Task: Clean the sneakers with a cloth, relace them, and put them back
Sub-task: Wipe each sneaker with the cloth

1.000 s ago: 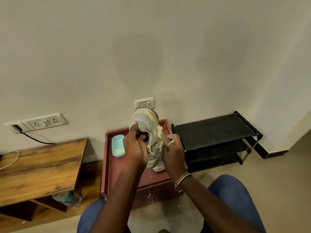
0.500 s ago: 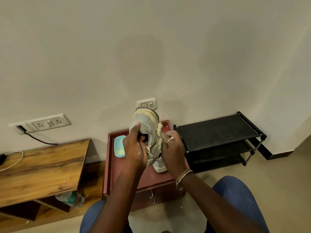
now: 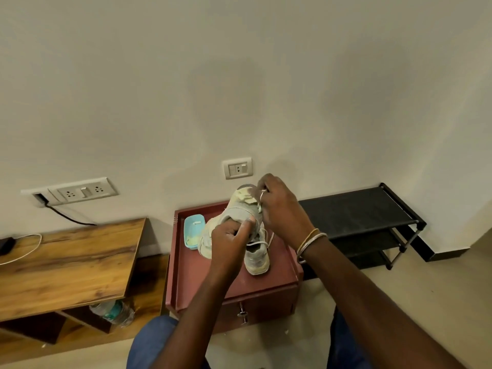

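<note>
No text, brand or number can be read anywhere: the teal label on the water bottle (image 3: 114, 314) under the wooden table (image 3: 66, 262) at near left is blurred, and the held sneaker (image 3: 234, 217) shows no legible mark.

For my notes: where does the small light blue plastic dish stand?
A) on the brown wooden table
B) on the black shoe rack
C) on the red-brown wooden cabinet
C: the light blue plastic dish sits on top of the red-brown wooden cabinet, at its back left.
</note>
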